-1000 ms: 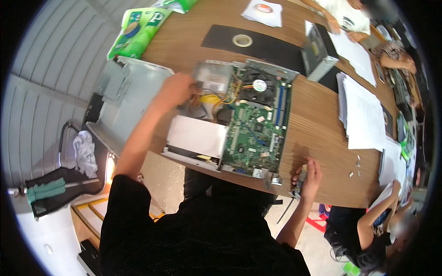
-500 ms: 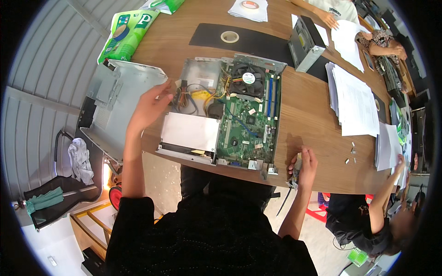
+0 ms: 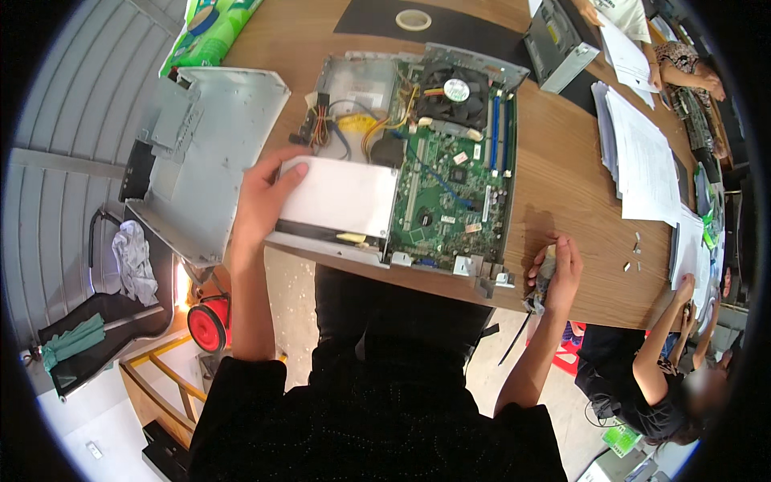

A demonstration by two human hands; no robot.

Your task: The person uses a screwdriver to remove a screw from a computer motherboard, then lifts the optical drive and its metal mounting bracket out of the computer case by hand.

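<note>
An opened desktop computer case (image 3: 377,255) lies on the table in front of me, its insides exposed. My left hand (image 3: 267,193) grips the left end of the pale metal power supply (image 3: 341,197), thumb on top and fingers along its far edge. Bundled cables (image 3: 320,120) lie behind that box. Green circuitry of the motherboard (image 3: 450,185) fills the right side, beneath a black cooling fan (image 3: 454,92). At the table's near edge, my right hand (image 3: 557,271) is closed round the mottled grey handle of what looks like a screwdriver (image 3: 542,283); its thin dark shaft points toward me.
The detached metal cover (image 3: 221,153) lies left of the case. A disc drive (image 3: 558,48) stands behind to the right, near a tape roll (image 3: 414,20). Papers (image 3: 638,153) and small white bits (image 3: 638,249) lie right. Another person's arm (image 3: 654,349) reaches to the table there.
My left hand has come down from above the cables onto the power supply's left end. My right hand keeps its hold. The whole view has shifted a little, the case appearing higher.
</note>
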